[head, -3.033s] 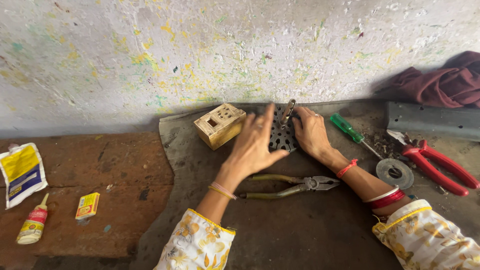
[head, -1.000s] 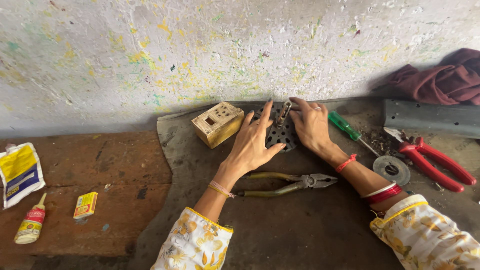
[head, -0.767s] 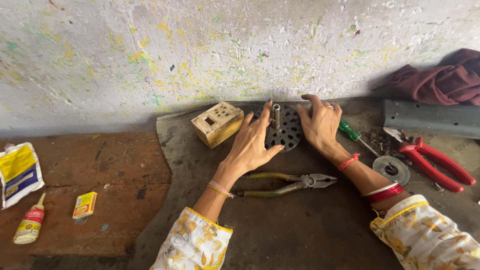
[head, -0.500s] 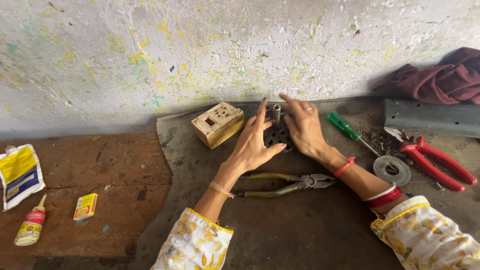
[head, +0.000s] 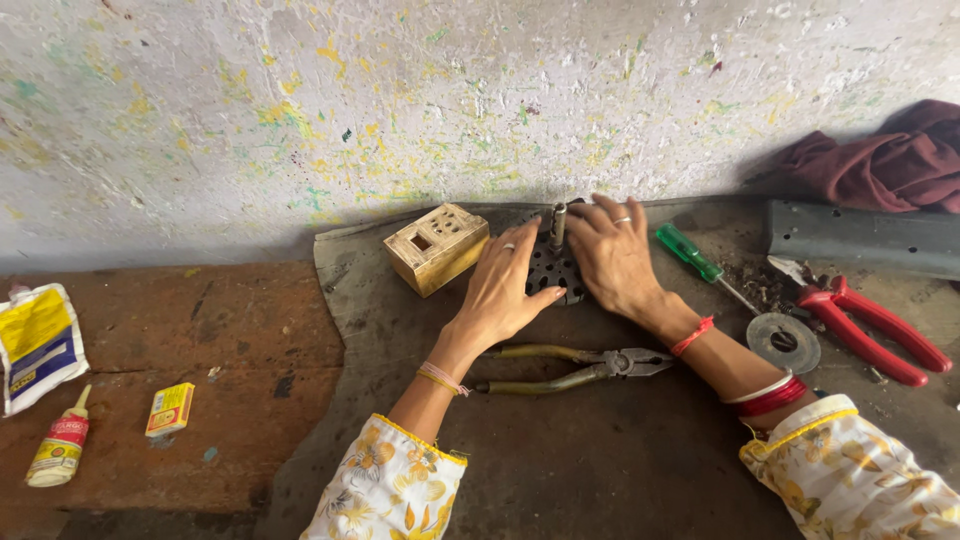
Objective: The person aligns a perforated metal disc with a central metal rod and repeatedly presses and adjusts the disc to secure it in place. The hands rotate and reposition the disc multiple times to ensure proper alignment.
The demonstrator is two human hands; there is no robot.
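Dark perforated metal plate (head: 556,272) lies on the grey mat (head: 600,440) near the wall, a small metal cylinder (head: 559,222) upright at its far edge. Left hand (head: 506,285) rests flat on the plate's left side, fingers together; right hand (head: 612,252) covers its right side, fingers slightly spread by the cylinder. Wooden box (head: 437,247) just left, pliers (head: 575,367) near the wrists, green screwdriver (head: 690,252) and red cutters (head: 868,323) to the right.

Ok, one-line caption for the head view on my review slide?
Left hand and right hand press a dark perforated block by the wall, between a wooden box and pliers.
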